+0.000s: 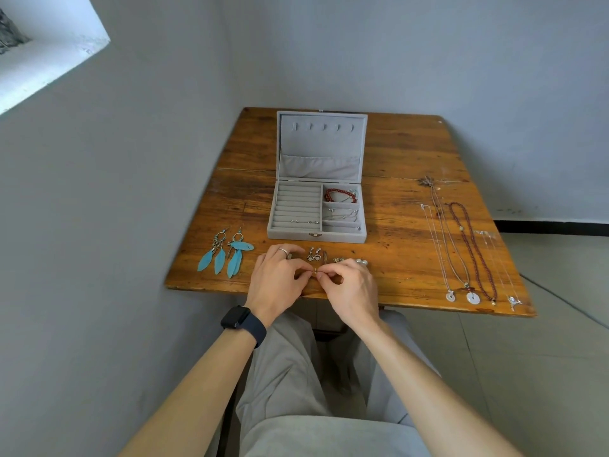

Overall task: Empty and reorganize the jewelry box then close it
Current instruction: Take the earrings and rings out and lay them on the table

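Left hand (276, 278) and right hand (351, 288) are pinching 1 tiny gold-coloured trinket (315, 272) between fingertips, the open grey velvet jewelry box (296, 235) lying at 12 o'clock, equally near each.

"How many boxes?"
"One jewelry box (286, 234), with five hooks (324, 127) in its raised lid and three compartments on its right side."
"Left of the box?"
"Two blue feather earrings (219, 260)."
"Right of it?"
"Four necklaces (473, 297), side by side."
"In front of it?"
"Two heart drop earrings (311, 257), some pearl studs (361, 261) I cannot count, and one small piece (315, 271) pinched between two hands, the left hand (276, 278) and the right hand (354, 288)."
"Inside the box?"
"One red bead bracelet (329, 194), two tiny pieces (295, 221) on the ring rolls, and silver chains (341, 214) too tangled to count."
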